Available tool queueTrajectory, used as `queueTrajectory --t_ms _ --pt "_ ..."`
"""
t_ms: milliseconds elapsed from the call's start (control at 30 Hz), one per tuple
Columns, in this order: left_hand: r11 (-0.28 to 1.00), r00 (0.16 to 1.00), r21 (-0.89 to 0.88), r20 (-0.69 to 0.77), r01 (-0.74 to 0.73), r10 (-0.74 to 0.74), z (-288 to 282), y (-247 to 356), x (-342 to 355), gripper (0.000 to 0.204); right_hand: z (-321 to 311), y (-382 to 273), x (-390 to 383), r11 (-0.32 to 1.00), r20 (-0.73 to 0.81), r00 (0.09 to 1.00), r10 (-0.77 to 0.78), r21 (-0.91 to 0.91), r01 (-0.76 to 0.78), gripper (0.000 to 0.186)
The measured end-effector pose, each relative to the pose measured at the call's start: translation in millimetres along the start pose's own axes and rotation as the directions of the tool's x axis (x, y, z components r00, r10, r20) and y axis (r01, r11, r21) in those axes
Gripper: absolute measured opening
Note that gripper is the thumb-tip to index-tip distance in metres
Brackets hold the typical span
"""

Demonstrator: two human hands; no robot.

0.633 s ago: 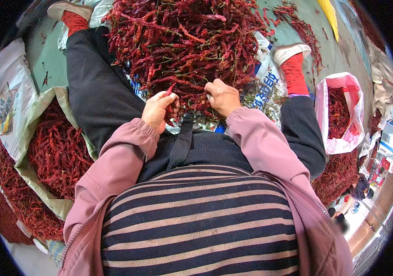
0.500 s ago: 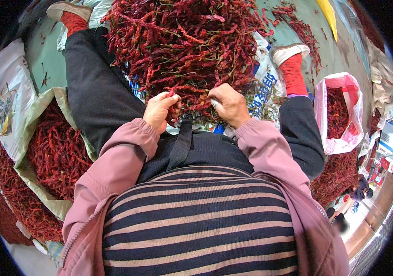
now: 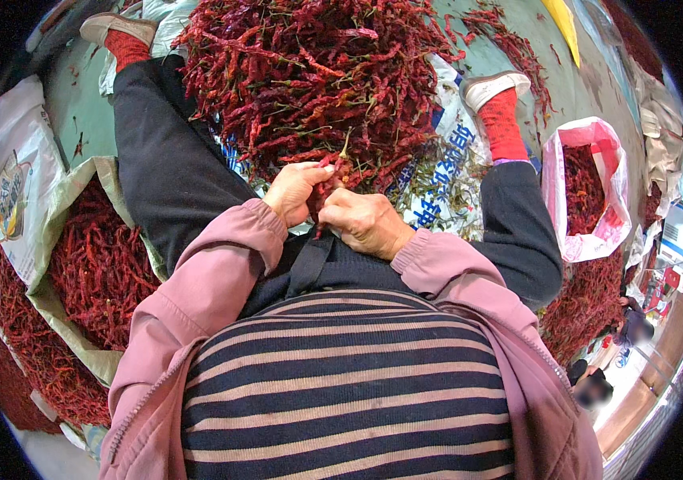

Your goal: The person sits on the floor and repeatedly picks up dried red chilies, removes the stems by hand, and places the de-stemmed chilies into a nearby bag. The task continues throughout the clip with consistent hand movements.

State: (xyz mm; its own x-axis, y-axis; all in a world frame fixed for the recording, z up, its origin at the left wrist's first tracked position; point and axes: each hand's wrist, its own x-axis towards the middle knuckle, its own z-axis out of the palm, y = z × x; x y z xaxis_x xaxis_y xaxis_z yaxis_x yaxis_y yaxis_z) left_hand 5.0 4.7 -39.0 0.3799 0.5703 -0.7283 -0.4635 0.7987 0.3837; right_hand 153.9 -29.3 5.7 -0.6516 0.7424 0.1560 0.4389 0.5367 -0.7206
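The grey-green floor (image 3: 95, 120) carries printed white sheeting (image 3: 455, 172) and (off to the right) loose red chillies (image 3: 521, 53).

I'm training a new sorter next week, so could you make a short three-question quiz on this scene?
1. True or false: the left hand holds red chillies, with the right hand close beside it.
2. Where is the pink-and-white bag?
a) At the picture's left
b) At the picture's right
c) At the lower centre
3. Fill in the colour: both socks are ____.

Key: 1. True. 2. b. 3. Red.
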Motion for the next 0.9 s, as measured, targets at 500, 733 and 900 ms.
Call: queueTrajectory --t_ms 500,733,900 --pt "0.776 0.998 0.629 0.067 -0.049 0.008 12.0 0.1 -19.8 0.015 -17.5 29.5 -3.7 0.168 0.172 0.552 0.816 0.843 -0.511 0.010" --pt "0.758 0.998 0.653 0.058 -0.012 -0.034 7.9 -9.0 -12.1 0.016 -11.0 31.3 -10.2 0.674 -0.042 0.730 0.683 0.421 -0.607 0.014" --pt "0.665 0.991 0.746 0.116 -0.040 -0.071 22.0 -5.1 -20.4 0.017 2.8 56.4 -25.5 0.750 -0.255 0.830 0.496 -0.357 -0.558 0.011"
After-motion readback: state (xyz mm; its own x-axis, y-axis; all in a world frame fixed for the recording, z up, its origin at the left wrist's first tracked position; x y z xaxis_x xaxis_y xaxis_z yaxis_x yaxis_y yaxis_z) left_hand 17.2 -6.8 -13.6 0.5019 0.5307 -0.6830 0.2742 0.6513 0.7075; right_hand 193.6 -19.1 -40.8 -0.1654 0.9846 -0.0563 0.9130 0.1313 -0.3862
